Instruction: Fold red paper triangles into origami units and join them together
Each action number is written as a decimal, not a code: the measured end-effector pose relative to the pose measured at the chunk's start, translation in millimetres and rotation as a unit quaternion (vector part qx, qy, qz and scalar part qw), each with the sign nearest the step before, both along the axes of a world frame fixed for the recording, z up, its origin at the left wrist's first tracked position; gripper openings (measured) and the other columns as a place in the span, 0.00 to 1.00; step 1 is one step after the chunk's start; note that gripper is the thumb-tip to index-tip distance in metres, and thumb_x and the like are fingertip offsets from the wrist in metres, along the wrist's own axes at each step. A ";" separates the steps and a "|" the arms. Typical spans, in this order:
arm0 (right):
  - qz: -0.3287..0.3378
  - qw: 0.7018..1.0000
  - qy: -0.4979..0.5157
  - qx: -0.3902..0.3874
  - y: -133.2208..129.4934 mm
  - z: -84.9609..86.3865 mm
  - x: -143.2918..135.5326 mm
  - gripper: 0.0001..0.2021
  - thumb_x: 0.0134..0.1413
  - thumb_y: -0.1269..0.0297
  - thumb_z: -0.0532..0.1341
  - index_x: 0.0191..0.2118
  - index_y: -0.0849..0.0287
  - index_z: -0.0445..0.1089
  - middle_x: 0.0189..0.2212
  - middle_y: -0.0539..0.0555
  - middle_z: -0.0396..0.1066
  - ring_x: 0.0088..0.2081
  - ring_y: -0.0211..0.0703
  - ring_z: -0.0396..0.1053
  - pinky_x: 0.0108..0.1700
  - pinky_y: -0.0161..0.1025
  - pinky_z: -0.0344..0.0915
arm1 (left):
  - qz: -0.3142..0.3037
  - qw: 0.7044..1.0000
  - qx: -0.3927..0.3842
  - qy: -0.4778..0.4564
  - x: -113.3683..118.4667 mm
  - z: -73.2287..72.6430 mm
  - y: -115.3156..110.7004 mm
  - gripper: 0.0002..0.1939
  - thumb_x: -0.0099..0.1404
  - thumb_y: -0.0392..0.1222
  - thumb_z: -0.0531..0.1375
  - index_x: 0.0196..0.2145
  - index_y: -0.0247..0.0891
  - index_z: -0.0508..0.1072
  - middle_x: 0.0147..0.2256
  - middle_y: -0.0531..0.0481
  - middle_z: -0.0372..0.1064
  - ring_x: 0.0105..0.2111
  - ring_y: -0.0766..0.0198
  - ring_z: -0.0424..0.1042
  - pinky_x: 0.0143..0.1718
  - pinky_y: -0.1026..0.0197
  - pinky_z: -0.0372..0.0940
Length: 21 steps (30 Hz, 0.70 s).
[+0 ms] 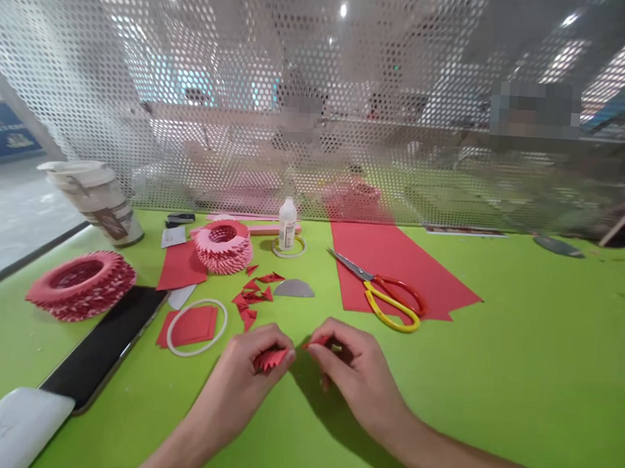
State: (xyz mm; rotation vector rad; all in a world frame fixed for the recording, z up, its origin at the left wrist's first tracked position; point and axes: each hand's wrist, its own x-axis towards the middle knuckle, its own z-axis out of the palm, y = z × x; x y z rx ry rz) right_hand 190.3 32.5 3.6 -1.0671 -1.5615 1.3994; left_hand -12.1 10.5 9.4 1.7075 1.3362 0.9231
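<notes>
My left hand (pixel 248 368) is closed around a strip of joined red folded paper pieces (pixel 271 359), whose pointed edge shows between thumb and fingers. Close by on the right, my right hand (pixel 354 371) pinches a small red folded paper piece (pixel 319 341) between thumb and forefinger. A narrow gap separates the two hands. Just beyond my left hand lie several loose red folded paper triangles (pixel 253 295). Nearby, a white ring (pixel 170 339) rests over a stack of red paper squares (pixel 195 326).
Scissors (pixel 380 289) lie on large red paper (pixel 401 253). Behind stand a white glue bottle (pixel 287 225) and a pink folded-paper ring (pixel 224 251). Leftward are a red folded-paper ring (pixel 84 287), a phone (pixel 107 348), a white case (pixel 12 427) and a cup (pixel 95 199). A perforated screen (pixel 317 149) borders the table.
</notes>
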 end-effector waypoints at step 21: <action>0.002 0.963 0.026 0.270 -13.7 6.3 10.0 0.09 0.67 0.74 0.67 0.46 0.53 0.80 0.35 0.51 0.79 0.36 0.38 0.75 0.38 0.34 0.71 | -0.131 0.991 -0.001 0.009 -9.4 14.8 -16.6 0.26 0.81 0.62 0.47 0.44 0.42 0.76 0.38 0.46 0.76 0.38 0.57 0.73 0.44 0.61 0.69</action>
